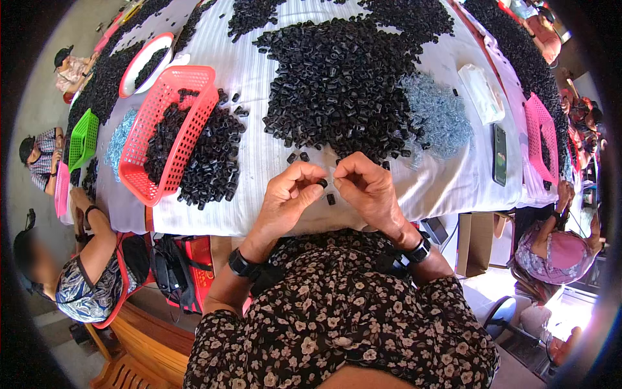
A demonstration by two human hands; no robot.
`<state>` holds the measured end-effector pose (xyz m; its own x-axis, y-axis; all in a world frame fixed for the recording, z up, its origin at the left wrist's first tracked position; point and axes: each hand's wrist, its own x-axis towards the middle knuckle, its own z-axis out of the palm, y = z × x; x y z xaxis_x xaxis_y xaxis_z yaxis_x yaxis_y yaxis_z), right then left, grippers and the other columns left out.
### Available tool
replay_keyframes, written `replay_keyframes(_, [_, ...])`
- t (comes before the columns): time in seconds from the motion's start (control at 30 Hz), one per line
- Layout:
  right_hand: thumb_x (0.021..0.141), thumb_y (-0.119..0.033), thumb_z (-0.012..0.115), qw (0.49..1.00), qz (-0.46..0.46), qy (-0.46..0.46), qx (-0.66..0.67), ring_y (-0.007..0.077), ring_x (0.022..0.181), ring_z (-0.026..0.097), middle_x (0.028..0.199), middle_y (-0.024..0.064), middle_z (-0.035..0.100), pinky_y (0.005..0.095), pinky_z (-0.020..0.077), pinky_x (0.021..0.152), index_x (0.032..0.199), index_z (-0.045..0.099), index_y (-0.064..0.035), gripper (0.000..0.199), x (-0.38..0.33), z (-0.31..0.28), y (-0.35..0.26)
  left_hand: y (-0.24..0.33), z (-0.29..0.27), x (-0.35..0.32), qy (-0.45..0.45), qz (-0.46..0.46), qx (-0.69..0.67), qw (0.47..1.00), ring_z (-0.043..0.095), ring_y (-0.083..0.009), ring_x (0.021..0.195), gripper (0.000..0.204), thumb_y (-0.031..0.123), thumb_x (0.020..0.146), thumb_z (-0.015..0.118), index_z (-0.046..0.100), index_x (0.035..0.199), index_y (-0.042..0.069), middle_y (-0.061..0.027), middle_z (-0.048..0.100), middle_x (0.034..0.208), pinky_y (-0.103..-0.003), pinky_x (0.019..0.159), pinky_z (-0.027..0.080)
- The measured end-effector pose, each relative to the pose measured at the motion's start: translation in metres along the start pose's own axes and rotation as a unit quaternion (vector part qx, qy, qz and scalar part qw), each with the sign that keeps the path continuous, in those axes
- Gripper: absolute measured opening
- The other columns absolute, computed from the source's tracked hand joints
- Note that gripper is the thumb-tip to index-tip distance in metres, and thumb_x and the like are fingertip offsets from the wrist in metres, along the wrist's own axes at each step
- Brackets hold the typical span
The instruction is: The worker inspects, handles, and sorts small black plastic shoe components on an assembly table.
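Observation:
My left hand (289, 193) is closed, pinching a small black plastic piece (322, 183) between thumb and fingers, just above the table's near edge. Close beside it, my right hand (370, 189) has thumb and forefinger pressed together; what they hold, if anything, is too small to make out. A loose black piece (331, 200) lies on the white cloth between the hands. Just beyond them spreads a large heap of black plastic pieces (337, 84). Small clear bluish pieces (440, 120) are piled against the heap's right side.
To the left stands a red perforated basket (206, 76) holding black pieces, with more heaped beside it. A phone (499, 155) and a white plastic packet (481, 94) lie at the right. Other people sit along both sides, near a green basket (83, 139) and a pink basket (541, 136).

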<state>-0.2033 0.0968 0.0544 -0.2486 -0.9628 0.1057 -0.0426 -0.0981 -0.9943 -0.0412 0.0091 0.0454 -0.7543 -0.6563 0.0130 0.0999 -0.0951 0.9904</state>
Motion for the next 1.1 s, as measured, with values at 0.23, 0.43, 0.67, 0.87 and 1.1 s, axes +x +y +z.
replay_keyframes(0.23, [0.085, 0.003, 0.058, 0.999, 0.037, 0.021, -0.001, -0.0003, 0.065, 0.041, 0.075, -0.0058, 0.047, 0.0172, 0.0349, 0.055, 0.086, 0.054, -0.0033, 0.008, -0.004, -0.003, 0.004, -0.013, -0.007, 0.002, 0.042, 0.023, -0.046, 0.998, 0.054, -0.0095, 0.085, 0.023, 0.005, 0.086, 0.061, 0.059, 0.109, 0.001, -0.0037, 0.06, 0.098, -0.025, 0.075, 0.046])
replay_keyframes(0.43, [0.086, 0.002, 0.058, 0.999, 0.028, 0.003, 0.032, -0.0007, 0.065, 0.041, 0.076, -0.0062, 0.048, 0.0171, 0.035, 0.055, 0.087, 0.054, -0.0035, 0.006, -0.004, 0.001, 0.0, -0.016, -0.005, 0.001, 0.049, -0.04, -0.218, 0.974, 0.061, -0.0157, 0.078, 0.017, 0.003, 0.084, 0.062, 0.059, 0.101, 0.0, -0.0091, 0.064, 0.091, -0.029, 0.072, 0.05])
replay_keyframes(0.67, [0.087, 0.001, 0.058, 1.0, 0.015, -0.014, 0.022, -0.0005, 0.066, 0.042, 0.075, -0.0058, 0.049, 0.0176, 0.0355, 0.056, 0.087, 0.055, -0.0036, 0.005, -0.003, 0.001, 0.001, -0.018, -0.004, -0.005, -0.004, -0.078, -0.19, 0.979, 0.062, -0.0159, 0.078, 0.012, -0.001, 0.082, 0.06, 0.058, 0.094, 0.0, -0.0096, 0.064, 0.087, -0.028, 0.067, 0.05])
replay_keyframes(0.87, [0.086, 0.0, 0.059, 0.998, 0.012, -0.058, -0.034, 0.0012, 0.067, 0.043, 0.074, -0.0053, 0.049, 0.0189, 0.0364, 0.056, 0.085, 0.056, -0.0035, 0.004, -0.006, -0.002, -0.005, -0.019, -0.002, -0.007, -0.009, -0.067, -0.167, 0.984, 0.06, -0.0136, 0.073, 0.008, 0.001, 0.084, 0.061, 0.058, 0.091, 0.0, -0.0075, 0.062, 0.081, -0.026, 0.065, 0.049])
replay_keyframes(1.1, [0.086, -0.001, 0.06, 0.983, 0.115, -0.135, 0.041, 0.0024, 0.065, 0.046, 0.074, -0.0033, 0.052, 0.0199, 0.0386, 0.055, 0.086, 0.056, -0.0015, 0.004, -0.015, -0.009, 0.003, -0.015, -0.007, -0.015, -0.059, -0.095, -0.112, 0.987, 0.059, -0.01, 0.07, 0.008, 0.004, 0.084, 0.064, 0.058, 0.088, 0.0, -0.006, 0.062, 0.079, -0.023, 0.064, 0.048])
